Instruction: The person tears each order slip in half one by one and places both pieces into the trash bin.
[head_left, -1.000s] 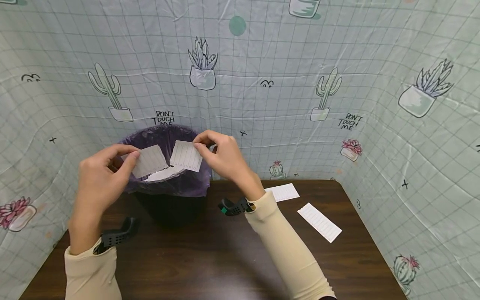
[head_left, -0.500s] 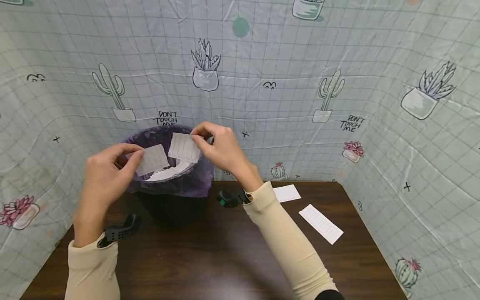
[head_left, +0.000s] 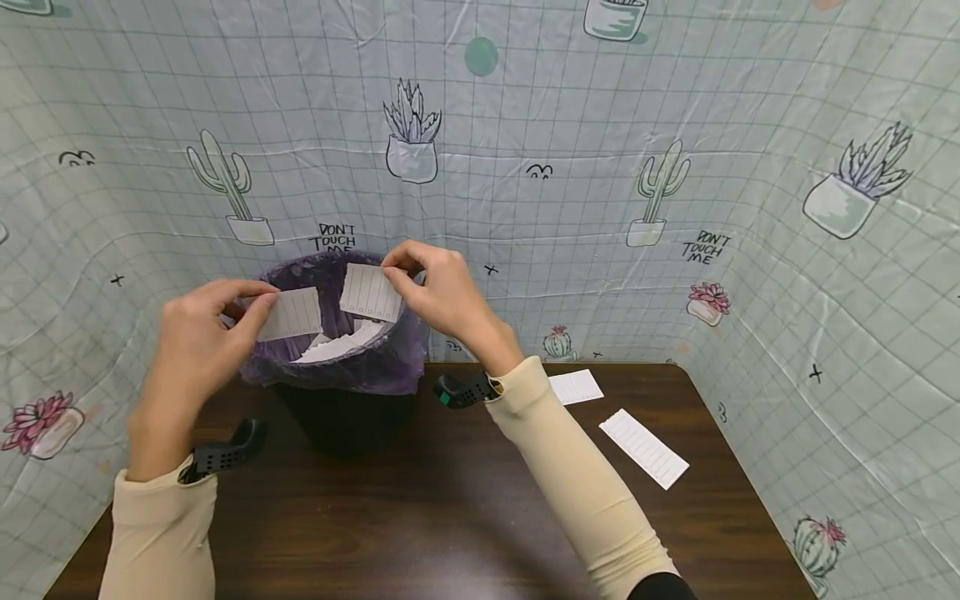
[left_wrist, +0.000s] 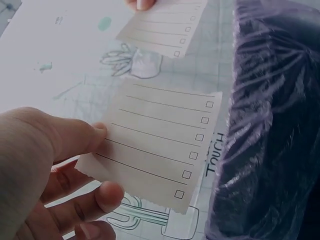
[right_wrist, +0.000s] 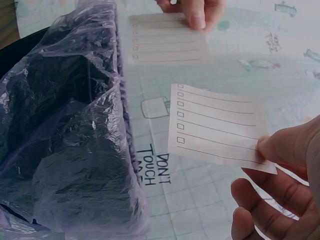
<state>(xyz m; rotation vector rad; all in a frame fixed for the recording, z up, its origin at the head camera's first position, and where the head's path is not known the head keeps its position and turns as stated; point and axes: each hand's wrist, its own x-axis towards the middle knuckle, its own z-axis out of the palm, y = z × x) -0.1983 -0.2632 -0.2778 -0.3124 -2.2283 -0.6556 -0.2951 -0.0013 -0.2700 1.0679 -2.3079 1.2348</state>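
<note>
My left hand (head_left: pixel 202 342) pinches a torn piece of lined checklist paper (head_left: pixel 292 314) between thumb and fingers; its ragged edge and small printed boxes show in the left wrist view. A second such piece (head_left: pixel 369 292) is pinched by my right hand (head_left: pixel 442 296), seen close up in the right wrist view. Both pieces are apart from each other, over the mouth of a black trash can (head_left: pixel 337 417) lined with a purple plastic bag (head_left: pixel 382 367). Inside the can lie white paper scraps (head_left: pixel 345 340).
Two more lined paper pieces lie on the right of the brown wooden table (head_left: pixel 450 517): one strip (head_left: pixel 645 448) nearer me, another piece (head_left: pixel 576 387) partly behind my right sleeve. A cactus-print curtain (head_left: pixel 495 192) hangs behind and at both sides.
Both paper pieces stay pinched. The right hand has risen slightly with its piece, while the left hand has drawn a little to the left. More scraps in the can are visible.
</note>
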